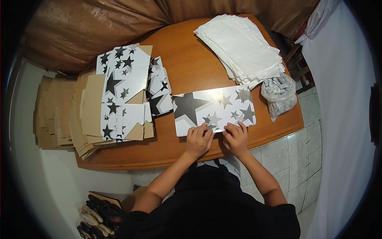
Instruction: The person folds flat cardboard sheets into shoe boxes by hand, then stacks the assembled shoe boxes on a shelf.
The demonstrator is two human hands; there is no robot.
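Note:
A closed, flat white cardboard box [219, 108] printed with black and grey stars lies crosswise on the table before me. My left hand [199, 141] grips its near edge around the middle, fingers bent over the top. A little to the right, my right hand [236, 138] pinches the same edge, its fingers also curled onto the top face. The undersides of both hands are hidden. Just left of the box, folded star-printed cardboard pieces [160, 87] lie partly beneath a taller pile of flat star-printed box blanks [129, 79].
Brown cardboard sheets [92, 105] overlap at the table's left end. Toward the far right lies a stack of white sheets [242, 46], with a clear plastic bag [279, 95] of small packets near the wooden table's [181, 44] right edge. A white curtain [338, 99] hangs at right.

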